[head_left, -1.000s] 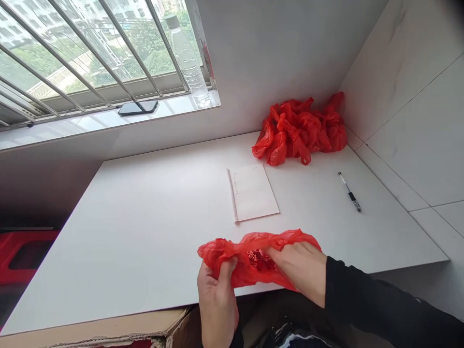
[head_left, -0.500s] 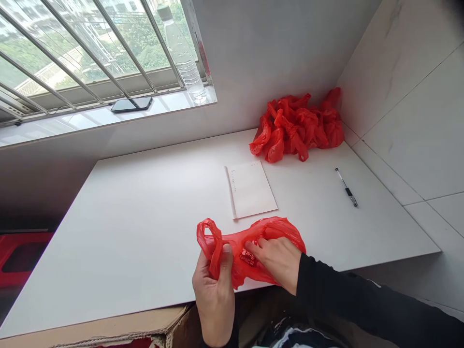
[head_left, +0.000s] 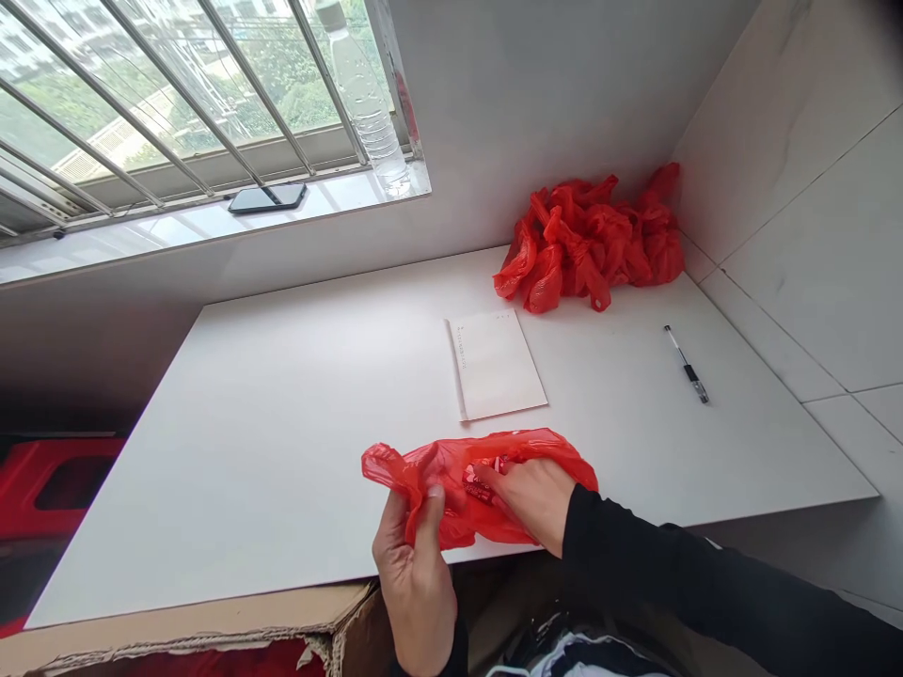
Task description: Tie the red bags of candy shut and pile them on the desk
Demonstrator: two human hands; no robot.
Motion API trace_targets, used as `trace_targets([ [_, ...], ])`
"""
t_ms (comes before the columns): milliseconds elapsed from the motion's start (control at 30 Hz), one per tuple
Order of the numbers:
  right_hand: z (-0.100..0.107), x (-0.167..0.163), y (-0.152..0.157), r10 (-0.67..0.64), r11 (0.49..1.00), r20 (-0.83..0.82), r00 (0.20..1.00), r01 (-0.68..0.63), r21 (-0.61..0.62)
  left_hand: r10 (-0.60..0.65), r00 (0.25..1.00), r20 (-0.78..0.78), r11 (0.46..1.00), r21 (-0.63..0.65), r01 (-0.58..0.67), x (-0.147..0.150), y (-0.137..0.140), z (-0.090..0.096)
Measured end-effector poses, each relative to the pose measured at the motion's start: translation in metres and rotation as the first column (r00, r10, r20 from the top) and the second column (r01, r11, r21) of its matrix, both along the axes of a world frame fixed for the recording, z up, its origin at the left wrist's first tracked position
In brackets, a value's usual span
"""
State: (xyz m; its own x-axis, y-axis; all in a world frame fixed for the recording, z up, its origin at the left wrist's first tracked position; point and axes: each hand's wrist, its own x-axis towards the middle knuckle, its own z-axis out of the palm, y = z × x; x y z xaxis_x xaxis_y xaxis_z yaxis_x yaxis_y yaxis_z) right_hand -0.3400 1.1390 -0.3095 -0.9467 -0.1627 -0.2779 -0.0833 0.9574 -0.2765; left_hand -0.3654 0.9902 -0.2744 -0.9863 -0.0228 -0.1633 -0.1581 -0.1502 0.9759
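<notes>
At the table's front edge lies a thin red plastic bag, stretched out between my two hands. My left hand pinches the bag near its handle, thumb pressed against the fingers. Inside the bag's opening, my right hand has its fingers closed on a small red packet with pale printing. The bag film partly covers the packet, and some of my right fingertips are hidden.
A pale notebook lies beyond the bag on the white table. Crumpled red bags are heaped in the back corner, with a pen to the right. A phone and water bottle occupy the windowsill; a cardboard box stands in front.
The bag's handle end has flopped over to the left in my left hand. My right hand has shifted slightly left with the packet. The whole view has moved a little.
</notes>
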Motion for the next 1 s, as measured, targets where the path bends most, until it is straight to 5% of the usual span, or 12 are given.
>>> trace_targets([
  [367, 0.011, -0.001, -0.004, -0.036, 0.999, -0.039, 0.999, 0.036, -0.011, -0.056, 0.998, 0.023, 0.997, -0.052, 0.057, 0.003, -0.007, -0.004],
  [667, -0.006, -0.004, -0.013, 0.081, 0.994, -0.13, 0.988, -0.089, -0.058, -0.079, 0.996, 0.038, 0.996, -0.044, 0.081, 0.0, -0.006, -0.007],
  [1000, -0.003, 0.002, -0.014, -0.034, 0.997, -0.193, 0.981, 0.02, -0.076, -0.032, 0.999, 0.035, 0.999, -0.043, 0.034, 0.002, -0.01, -0.012],
])
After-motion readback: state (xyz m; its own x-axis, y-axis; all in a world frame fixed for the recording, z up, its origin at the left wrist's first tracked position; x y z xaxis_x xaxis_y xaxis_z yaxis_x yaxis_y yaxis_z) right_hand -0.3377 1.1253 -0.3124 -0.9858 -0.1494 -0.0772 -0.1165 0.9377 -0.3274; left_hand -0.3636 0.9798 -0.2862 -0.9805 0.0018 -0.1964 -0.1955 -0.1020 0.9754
